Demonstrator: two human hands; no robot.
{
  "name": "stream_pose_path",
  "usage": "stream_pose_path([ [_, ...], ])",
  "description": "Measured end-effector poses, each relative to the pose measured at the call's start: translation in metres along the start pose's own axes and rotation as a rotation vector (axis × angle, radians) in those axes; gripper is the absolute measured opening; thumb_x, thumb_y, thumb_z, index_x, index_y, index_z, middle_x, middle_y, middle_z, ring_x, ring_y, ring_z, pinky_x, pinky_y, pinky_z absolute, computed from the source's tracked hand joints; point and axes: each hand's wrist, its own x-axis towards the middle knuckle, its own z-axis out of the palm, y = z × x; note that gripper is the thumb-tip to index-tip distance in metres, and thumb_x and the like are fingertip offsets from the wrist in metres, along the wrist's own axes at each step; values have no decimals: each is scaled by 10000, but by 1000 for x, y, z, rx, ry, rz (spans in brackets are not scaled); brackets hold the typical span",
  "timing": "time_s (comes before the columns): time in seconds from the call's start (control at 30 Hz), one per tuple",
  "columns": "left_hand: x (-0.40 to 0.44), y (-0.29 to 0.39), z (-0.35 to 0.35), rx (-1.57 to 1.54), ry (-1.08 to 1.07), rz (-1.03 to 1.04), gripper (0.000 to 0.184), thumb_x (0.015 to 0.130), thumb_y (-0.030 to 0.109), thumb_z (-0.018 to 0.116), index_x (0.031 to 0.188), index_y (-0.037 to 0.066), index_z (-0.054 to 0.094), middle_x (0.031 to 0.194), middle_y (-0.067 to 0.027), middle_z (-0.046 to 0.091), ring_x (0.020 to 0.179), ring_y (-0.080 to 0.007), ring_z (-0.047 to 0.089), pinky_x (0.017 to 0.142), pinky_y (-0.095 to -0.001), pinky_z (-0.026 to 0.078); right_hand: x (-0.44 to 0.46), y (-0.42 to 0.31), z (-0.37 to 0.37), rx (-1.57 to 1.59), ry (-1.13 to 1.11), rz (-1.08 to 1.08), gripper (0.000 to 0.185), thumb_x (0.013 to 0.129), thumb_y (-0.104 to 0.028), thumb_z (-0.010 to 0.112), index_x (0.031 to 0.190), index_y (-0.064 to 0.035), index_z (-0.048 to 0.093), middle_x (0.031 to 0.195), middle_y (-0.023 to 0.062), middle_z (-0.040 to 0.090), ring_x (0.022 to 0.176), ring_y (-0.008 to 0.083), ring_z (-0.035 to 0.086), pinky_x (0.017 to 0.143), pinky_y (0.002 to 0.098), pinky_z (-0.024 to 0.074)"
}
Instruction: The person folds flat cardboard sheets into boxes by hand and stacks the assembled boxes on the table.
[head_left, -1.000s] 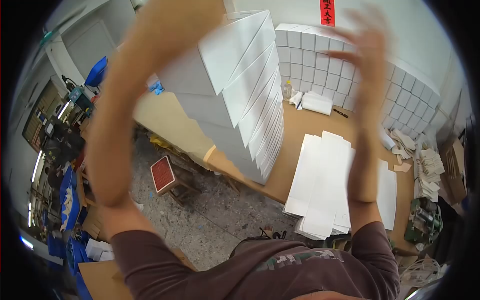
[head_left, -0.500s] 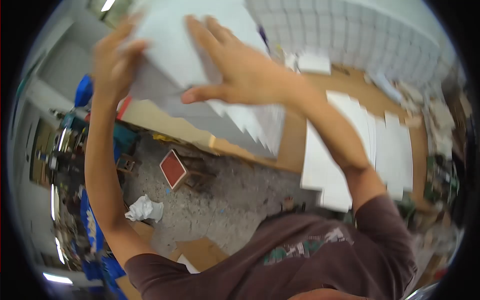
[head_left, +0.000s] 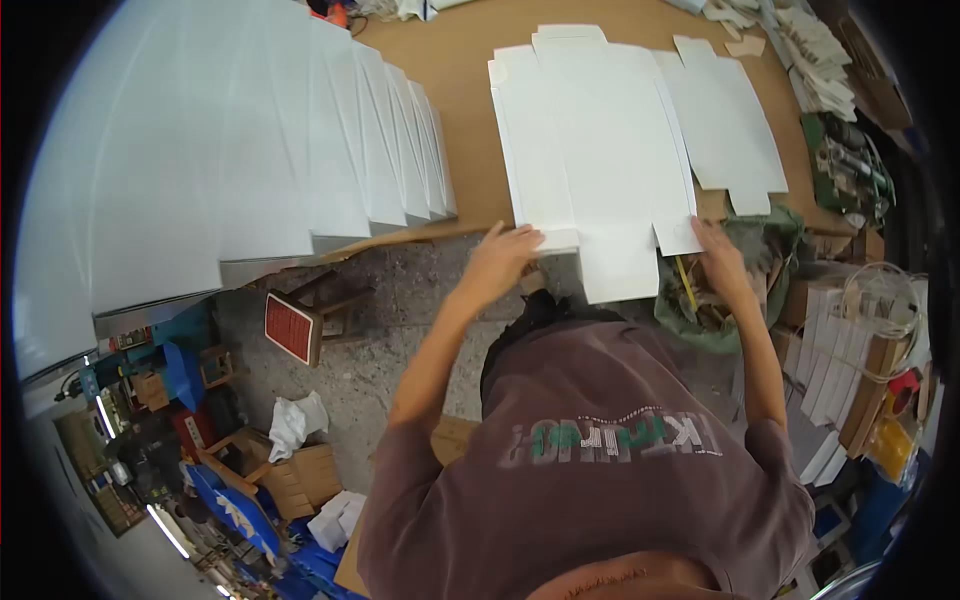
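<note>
A flat white box blank (head_left: 610,140) with cut flaps lies on the table in front of me, its near flaps sticking out past the table edge. My left hand (head_left: 497,265) grips the small flap at its near left corner, which is bent up. At the near right corner, my right hand (head_left: 722,262) has its fingers closed on the other small flap. Another white box blank (head_left: 728,120) lies partly under the first, to the right. Left of my hands stands a large row of white folded boxes (head_left: 260,130), packed close against one another.
The brown table (head_left: 465,110) carries the boxes and blanks. Below it are a red-topped stool (head_left: 290,327) and a white plastic bag (head_left: 296,425) on the floor. A green sack (head_left: 725,330) hangs near my right arm. Bundled cardboard (head_left: 825,370) stands at the right.
Both hands have come down from the white boxes at the upper left to the near flaps of the flat blank. My view has turned toward the right side of the table.
</note>
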Motion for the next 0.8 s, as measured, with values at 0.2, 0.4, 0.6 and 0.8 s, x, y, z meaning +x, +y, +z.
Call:
stream_pose_path([
  [0.2,56,108,-71,-823,599,-457,185,914,156,628,1047,27,621,962,-112,662,1001,-306,621,977,-506,424,18,-42,-22,793,540,507,201,865,56,588,1035,-41,631,1030,158,696,813,339,672,709,389,539],
  [0.4,83,73,-8,530,234,179,95,855,109,613,946,85,612,887,-58,585,916,-247,544,905,-467,359,60,-151,-16,278,369,-97,232,848,-52,709,1045,-28,588,981,194,657,982,372,620,869,448,505],
  [0.6,52,80,-16,8,662,-23,139,1004,168,545,967,36,568,921,-110,604,904,-267,558,881,-432,406,10,-87,-13,354,250,53,586,836,-60,732,1389,-74,539,1337,201,593,1392,359,420,1184,468,293],
  [0.8,32,104,-66,-694,848,-325,200,1039,210,515,1033,19,574,932,-80,612,885,-194,562,805,-367,446,-15,-35,-27,763,298,51,399,896,-11,635,1293,-45,649,1366,172,607,1214,221,597,1069,331,428],
])
